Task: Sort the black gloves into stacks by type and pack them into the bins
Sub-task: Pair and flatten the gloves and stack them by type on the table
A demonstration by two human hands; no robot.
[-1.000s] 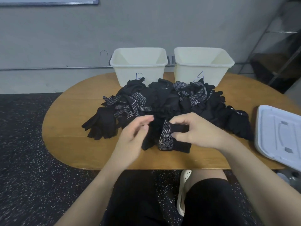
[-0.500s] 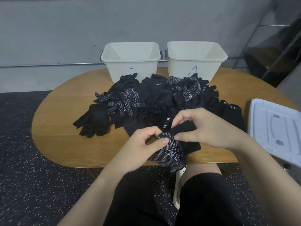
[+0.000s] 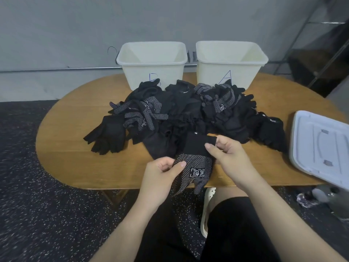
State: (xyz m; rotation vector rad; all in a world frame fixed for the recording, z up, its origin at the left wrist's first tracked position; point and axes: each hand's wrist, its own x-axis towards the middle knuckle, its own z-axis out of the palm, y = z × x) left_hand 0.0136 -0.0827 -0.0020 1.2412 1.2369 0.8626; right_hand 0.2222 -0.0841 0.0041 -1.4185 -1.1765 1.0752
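Note:
A black glove with white grip dots (image 3: 196, 167) lies stretched over the table's near edge, fingers hanging toward me. My left hand (image 3: 162, 173) pinches its dotted palm at the left side. My right hand (image 3: 226, 157) pinches its plain black cuff at the upper right. Behind it a big pile of black gloves (image 3: 181, 114) covers the middle of the table, some dotted, some plain. Two cream bins stand at the back: bin B (image 3: 153, 67) on the left and bin A (image 3: 232, 65) on the right, both showing bare insides.
The oval wooden table (image 3: 71, 148) has bare wood at its left and front. A white plastic lid (image 3: 321, 148) lies on the right edge. My legs and a white shoe are under the near edge. A dark shelf stands at the far right.
Both hands have pulled the dotted glove out of the pile toward me and spread it flat, my left hand taking hold of its palm side.

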